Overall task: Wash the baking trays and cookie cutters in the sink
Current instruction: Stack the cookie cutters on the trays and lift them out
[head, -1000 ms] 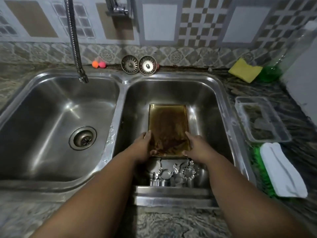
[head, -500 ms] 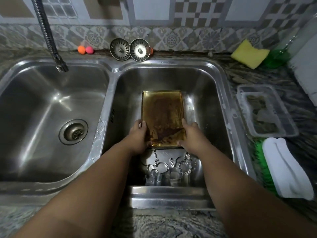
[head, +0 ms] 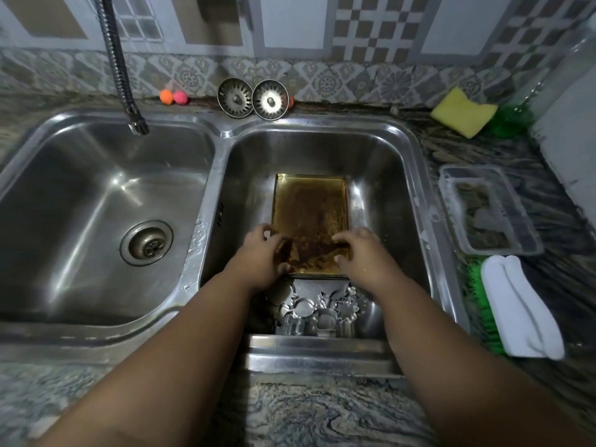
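Fingers of the left hand and right hand curl round the tray toward the sink's front edge; stiff, light, likely greasy: hold its side rims.

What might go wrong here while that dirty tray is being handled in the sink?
The tray, browned and likely greasy, is gripped only at its near end by the left hand and right hand; it may slip onto the cookie cutters lying nearby. Those thin metal cutters sit close to the wrists and might nick skin.
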